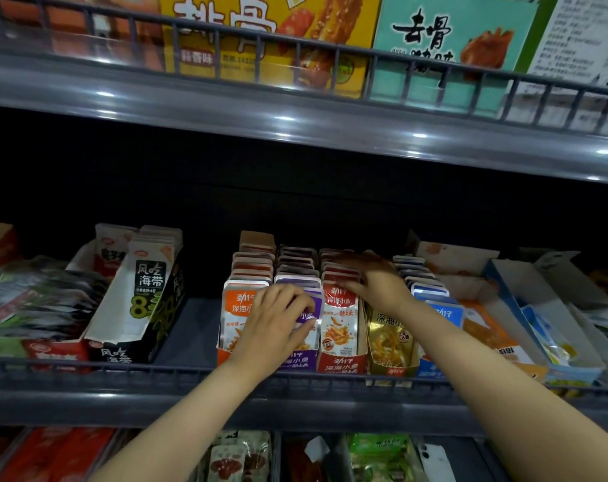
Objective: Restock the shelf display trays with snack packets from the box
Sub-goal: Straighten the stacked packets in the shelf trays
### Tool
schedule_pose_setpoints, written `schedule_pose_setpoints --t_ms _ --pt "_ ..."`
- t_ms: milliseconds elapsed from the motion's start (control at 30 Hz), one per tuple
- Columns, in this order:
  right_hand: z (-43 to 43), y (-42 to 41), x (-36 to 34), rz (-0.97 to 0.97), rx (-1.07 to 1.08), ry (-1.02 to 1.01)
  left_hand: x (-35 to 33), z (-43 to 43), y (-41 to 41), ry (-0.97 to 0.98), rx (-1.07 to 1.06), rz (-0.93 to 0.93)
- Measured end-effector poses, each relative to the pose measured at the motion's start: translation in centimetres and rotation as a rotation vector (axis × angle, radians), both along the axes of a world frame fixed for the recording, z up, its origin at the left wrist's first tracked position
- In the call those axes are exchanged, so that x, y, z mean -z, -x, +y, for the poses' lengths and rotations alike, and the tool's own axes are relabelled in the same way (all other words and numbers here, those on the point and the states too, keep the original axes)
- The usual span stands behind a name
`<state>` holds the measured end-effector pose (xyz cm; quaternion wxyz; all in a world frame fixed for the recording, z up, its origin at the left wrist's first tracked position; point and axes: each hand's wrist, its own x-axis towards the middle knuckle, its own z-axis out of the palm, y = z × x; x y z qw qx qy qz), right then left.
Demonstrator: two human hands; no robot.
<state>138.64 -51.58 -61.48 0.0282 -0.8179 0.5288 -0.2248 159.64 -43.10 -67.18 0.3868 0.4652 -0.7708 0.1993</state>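
Both hands are at the middle shelf [121,394], working in the row of narrow display trays that stand side by side with their long axes running front to back. The packets stand upright on their short edges, faces forward. The left hand [278,321] covers the front of the purple packets [297,271]; its grip is closed, fingers curled over the foremost of them. The right hand [375,283] lies across the top edges of the red packets [340,318] in the next tray to the right, further back in the row; it is dim and blurred, so its grip cannot be told. The two rows touch, and the hands sit just beside each other. Orange packets [239,307] flank the purple row on the left, gold packets [389,332] and blue packets [434,300] follow on the right. The supply box is not in view. The front rail [121,372] and the low upper shelf [295,123] limit access, in this judgement forcing entry from the front and above.
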Motion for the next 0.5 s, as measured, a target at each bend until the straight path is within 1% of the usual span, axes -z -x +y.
schedule_pose_setpoints --t_ms 100,200,300,400,500 --pt "0.5 0.1 0.4 0.069 0.032 -0.072 -0.3 0.1 -0.1 -0.004 -0.007 0.042" --pt "0.5 0.2 0.5 0.080 0.055 -0.103 -0.3 0.3 0.0 -0.019 -0.002 0.068" --pt "0.7 0.0 0.4 0.103 0.063 -0.102 -0.5 0.4 0.0 -0.052 0.001 0.105" --pt "1.2 0.1 -0.1 0.098 0.031 -0.087 -0.9 0.5 0.0 -0.068 -0.011 0.089" --pt "2.0 0.4 -0.6 0.092 0.055 -0.107 -1.5 0.8 -0.1 -0.143 -0.009 0.116"
